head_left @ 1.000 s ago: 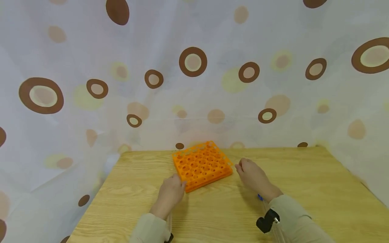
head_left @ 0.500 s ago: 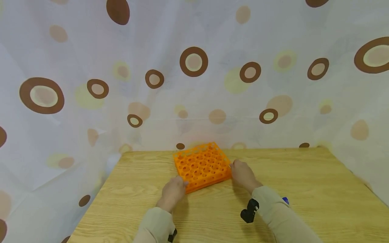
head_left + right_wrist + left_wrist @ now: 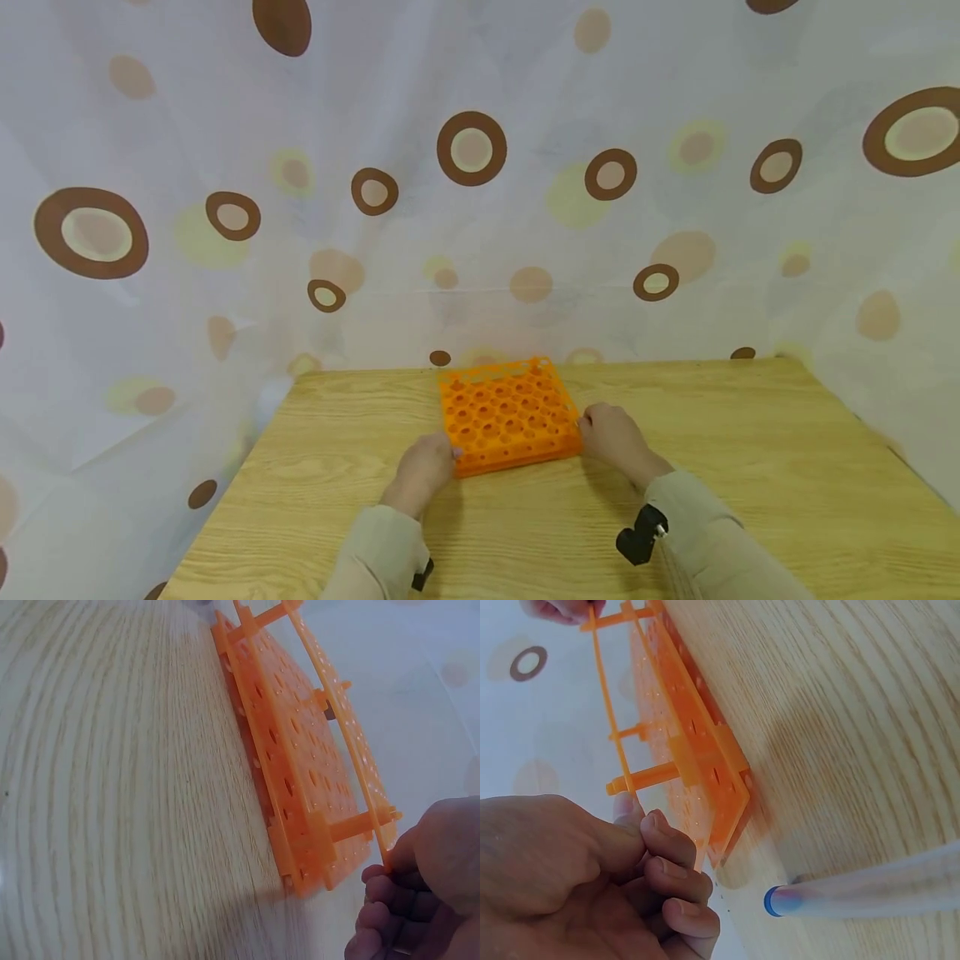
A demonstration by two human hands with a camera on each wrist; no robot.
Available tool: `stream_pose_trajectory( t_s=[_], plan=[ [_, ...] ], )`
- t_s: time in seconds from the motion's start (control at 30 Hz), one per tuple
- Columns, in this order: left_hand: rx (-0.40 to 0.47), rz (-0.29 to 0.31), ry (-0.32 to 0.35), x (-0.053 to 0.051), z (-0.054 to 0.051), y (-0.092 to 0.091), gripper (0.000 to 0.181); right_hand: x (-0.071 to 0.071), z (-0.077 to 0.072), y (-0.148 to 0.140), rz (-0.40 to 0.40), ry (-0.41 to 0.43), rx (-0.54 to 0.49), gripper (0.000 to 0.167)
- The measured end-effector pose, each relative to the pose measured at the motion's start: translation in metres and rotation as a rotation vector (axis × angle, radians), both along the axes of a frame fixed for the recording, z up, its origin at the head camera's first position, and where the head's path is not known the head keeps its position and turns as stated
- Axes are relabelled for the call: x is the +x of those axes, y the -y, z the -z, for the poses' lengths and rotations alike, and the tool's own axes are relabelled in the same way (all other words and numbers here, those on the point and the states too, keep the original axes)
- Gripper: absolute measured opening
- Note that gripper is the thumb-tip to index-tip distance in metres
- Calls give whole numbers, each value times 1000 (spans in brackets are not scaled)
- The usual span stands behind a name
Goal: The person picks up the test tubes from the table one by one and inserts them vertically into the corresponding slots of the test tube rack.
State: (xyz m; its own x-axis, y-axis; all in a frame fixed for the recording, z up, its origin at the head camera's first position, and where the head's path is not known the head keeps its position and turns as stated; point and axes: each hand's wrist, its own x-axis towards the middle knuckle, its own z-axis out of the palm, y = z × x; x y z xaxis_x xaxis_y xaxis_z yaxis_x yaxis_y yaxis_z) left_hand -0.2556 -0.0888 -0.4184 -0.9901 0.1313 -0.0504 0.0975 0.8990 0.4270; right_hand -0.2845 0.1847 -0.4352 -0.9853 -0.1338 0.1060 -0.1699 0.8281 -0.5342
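Note:
An orange test tube rack (image 3: 510, 417), with tiers of round holes, stands on the wooden table near its back edge. At its front left corner my left hand (image 3: 423, 471) pinches the rim of the top tier between thumb and fingers, as the left wrist view shows with the rack (image 3: 705, 761) beyond the hand (image 3: 585, 877). On the opposite side my right hand (image 3: 618, 442) pinches the same tier's right edge. Posts hold the top plate apart from the lower tiers in the right wrist view, beside my right hand (image 3: 442, 877).
A clear tube with a blue end (image 3: 855, 889) lies on the table near my left hand. The wooden table (image 3: 750, 467) extends on both sides of the rack. Behind it hangs a white curtain (image 3: 525, 217) with brown and yellow spots.
My right hand came in to the rack's right edge and took hold. The rack has since turned, its front edge now more level, and shifted slightly right. My left hand stays at its corner.

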Motion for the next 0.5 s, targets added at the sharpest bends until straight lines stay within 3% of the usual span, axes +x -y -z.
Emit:
stream_pose_trajectory(
  t_s=[0.23,0.5],
  plan=[
    [-40,62,-4,2,1,-1,18,15,-1,-8,-31,-12,-17,41],
    [8,97,51,7,0,-2,16,33,-4,-17,-51,5,-33,38]
  ],
)
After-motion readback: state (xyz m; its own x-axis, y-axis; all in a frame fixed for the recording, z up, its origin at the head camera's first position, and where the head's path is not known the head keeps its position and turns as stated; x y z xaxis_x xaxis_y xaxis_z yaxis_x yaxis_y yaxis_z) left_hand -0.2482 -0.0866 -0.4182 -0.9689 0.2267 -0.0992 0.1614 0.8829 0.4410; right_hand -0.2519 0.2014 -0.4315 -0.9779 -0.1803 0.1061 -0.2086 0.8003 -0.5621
